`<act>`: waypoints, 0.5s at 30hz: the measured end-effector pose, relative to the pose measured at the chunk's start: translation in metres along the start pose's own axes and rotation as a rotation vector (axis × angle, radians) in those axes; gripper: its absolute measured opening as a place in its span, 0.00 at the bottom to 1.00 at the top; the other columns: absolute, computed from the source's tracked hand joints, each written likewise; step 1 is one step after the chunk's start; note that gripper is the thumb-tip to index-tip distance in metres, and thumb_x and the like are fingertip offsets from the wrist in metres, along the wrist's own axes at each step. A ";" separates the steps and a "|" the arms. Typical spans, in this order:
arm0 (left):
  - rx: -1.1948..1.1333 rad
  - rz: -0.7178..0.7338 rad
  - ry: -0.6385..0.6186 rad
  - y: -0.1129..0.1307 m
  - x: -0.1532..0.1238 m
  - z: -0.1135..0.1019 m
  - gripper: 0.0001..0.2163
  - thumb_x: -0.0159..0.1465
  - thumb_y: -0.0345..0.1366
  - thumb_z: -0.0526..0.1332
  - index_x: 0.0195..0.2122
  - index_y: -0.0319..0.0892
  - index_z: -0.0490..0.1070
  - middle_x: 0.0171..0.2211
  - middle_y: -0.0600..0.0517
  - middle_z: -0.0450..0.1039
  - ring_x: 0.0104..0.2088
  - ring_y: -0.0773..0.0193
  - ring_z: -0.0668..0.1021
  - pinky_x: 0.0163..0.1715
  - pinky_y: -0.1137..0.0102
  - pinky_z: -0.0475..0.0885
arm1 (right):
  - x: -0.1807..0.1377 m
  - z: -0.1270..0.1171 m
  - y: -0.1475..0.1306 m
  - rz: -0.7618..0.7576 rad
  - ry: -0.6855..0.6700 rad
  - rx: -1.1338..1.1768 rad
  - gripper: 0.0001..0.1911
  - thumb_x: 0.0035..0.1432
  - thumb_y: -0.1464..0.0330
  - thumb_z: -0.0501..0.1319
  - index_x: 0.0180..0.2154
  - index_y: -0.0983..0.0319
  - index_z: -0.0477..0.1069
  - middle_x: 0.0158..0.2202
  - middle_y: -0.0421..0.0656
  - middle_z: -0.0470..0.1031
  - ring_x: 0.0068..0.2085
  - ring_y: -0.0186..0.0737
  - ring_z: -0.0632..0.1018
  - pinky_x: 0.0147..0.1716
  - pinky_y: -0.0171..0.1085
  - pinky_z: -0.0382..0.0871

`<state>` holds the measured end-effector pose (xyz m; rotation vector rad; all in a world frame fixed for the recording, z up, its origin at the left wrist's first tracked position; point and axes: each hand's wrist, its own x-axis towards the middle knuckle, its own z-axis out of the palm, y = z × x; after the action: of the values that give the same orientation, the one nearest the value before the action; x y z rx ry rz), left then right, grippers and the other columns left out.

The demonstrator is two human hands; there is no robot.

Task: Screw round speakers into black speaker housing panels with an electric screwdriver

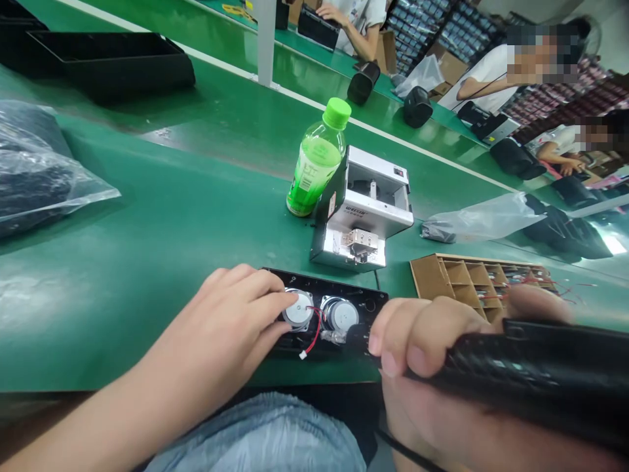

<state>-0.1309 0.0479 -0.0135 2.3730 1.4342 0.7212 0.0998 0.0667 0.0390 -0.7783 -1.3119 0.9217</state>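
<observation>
A black panel (334, 283) lies near the table's front edge, carrying two round silver speaker drivers. My left hand (240, 314) grips the left speaker driver (299, 313) with thumb and fingertips. From it comes a red and black wire (317, 328) with a white plug. My right hand (427, 341) is wrapped around a black electric screwdriver (535, 367), held tilted with its front end low over the panel. That end is beside the right speaker driver (343, 316); the contact point at its tip cannot be made out.
Behind the panel stand a white screw feeder (366, 210) and a green-capped bottle (317, 160). A divided cardboard box (452, 278) with wired parts is at right. Bagged items (39, 170) and black housings (118, 65) lie left. Across the table, several people work.
</observation>
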 end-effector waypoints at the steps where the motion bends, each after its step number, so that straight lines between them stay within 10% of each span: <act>1: 0.018 -0.009 -0.029 -0.005 0.001 -0.001 0.11 0.72 0.31 0.67 0.54 0.48 0.78 0.50 0.52 0.81 0.46 0.53 0.76 0.45 0.58 0.63 | 0.001 0.001 0.004 -0.007 0.021 0.078 0.29 0.71 0.38 0.51 0.59 0.46 0.73 0.24 0.34 0.70 0.20 0.40 0.71 0.23 0.46 0.73; 15: 0.063 -0.033 -0.165 -0.008 0.021 0.009 0.02 0.70 0.36 0.70 0.38 0.47 0.80 0.40 0.54 0.84 0.38 0.53 0.71 0.37 0.56 0.53 | -0.007 0.004 0.028 0.047 -0.029 0.053 0.35 0.69 0.34 0.46 0.59 0.46 0.73 0.25 0.37 0.74 0.21 0.42 0.73 0.27 0.50 0.76</act>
<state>-0.1240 0.0697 -0.0187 2.3874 1.4424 0.4666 0.0928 0.0725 0.0115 -0.7600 -1.2940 1.0039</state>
